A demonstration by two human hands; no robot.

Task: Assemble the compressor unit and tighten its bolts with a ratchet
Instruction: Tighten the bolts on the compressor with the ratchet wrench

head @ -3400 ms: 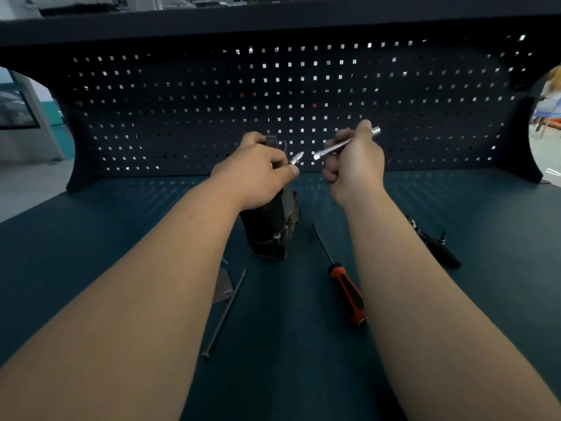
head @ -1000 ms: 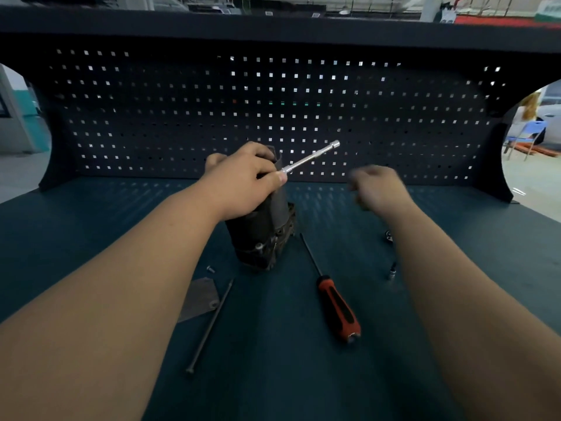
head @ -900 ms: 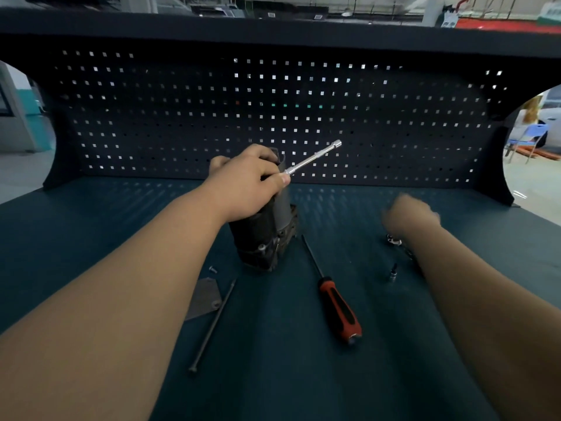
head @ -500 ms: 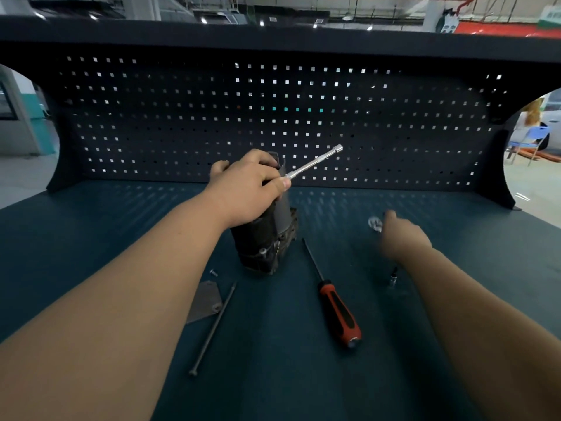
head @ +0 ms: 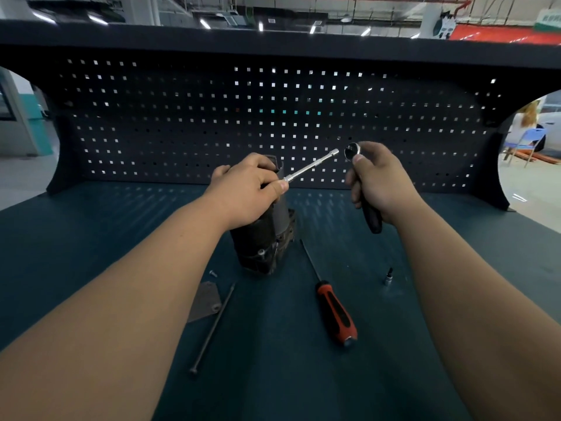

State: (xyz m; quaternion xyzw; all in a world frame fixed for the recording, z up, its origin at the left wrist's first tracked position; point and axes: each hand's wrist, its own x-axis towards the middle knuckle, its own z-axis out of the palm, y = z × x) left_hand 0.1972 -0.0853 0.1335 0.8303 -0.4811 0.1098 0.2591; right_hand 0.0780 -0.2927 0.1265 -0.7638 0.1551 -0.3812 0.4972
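The dark compressor unit [head: 267, 238] stands upright on the blue bench, its top hidden under my left hand [head: 247, 192]. That hand pinches a silver extension bar [head: 312, 165], which slants up to the right. My right hand [head: 378, 180] grips a black-handled ratchet [head: 368, 215], its round chrome head [head: 352, 151] raised just right of the bar's free end, a small gap between them.
An orange-and-black screwdriver [head: 334, 311] lies right of the unit. A small socket bit [head: 388, 276] stands further right. A long bolt [head: 214, 326], a grey metal plate [head: 205, 300] and a small screw [head: 213, 273] lie front left. The pegboard [head: 273, 117] walls the back.
My right hand went down to the bench on the right, took up the ratchet and lifted it to the bar's end. My left hand stayed on the unit with the bar.
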